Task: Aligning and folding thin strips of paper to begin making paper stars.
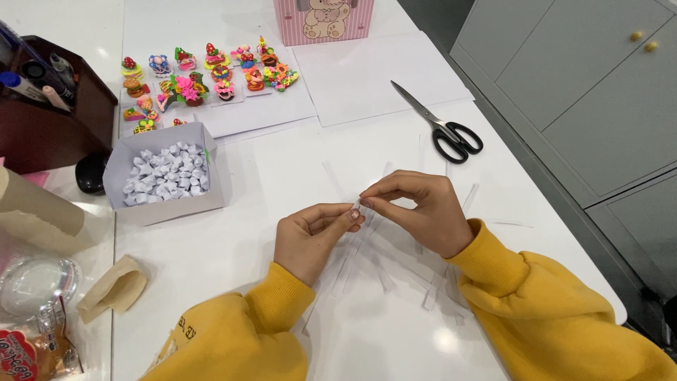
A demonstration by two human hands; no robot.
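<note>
My left hand (310,236) and my right hand (419,208) meet over the white table, both in yellow sleeves. Together their fingertips pinch a narrow white paper strip (357,205), which is mostly hidden between the fingers. Several loose white paper strips (367,264) lie on the table under and between my hands. To the left stands an open white paper box (169,204) filled with several small folded white paper stars (166,173).
Black-handled scissors (441,123) lie at the right rear on the table. Several colourful miniature figures (204,77) sit on white sheets at the back, beside a pink box (324,21). A dark pen holder (49,106) and brown paper (113,286) are at left. Grey cabinets (585,92) stand right.
</note>
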